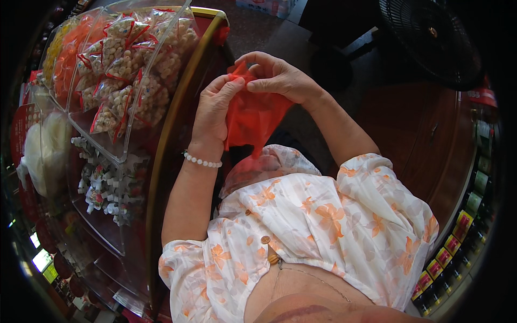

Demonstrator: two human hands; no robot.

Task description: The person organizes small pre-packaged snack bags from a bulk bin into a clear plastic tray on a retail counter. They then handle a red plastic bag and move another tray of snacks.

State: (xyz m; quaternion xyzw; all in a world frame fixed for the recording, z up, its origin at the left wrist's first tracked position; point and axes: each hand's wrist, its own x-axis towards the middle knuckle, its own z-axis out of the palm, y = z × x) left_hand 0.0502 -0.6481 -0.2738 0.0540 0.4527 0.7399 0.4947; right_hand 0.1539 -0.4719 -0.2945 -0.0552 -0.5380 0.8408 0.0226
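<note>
A thin red plastic bag [258,115] hangs in front of my body, gathered at its upper end. My left hand [216,105] pinches that gathered end between thumb and fingers. From the other side, my right hand [278,78] grips the same part with thumb and curled fingers, close beside the left thumb. The bag's lower part drapes down towards my floral shirt [299,210]. I cannot tell whether anything is inside the bag. A bracelet of white beads [202,160] circles my left wrist.
Left of me, a gold-edged counter [171,133] bears a clear divided bin [125,139] with several small bags of pale round pieces [121,64], orange packets [72,56] and spouted pouches [105,194]. A black fan [432,36] stands at front right. Boxed goods [444,258] line the right-hand shelf.
</note>
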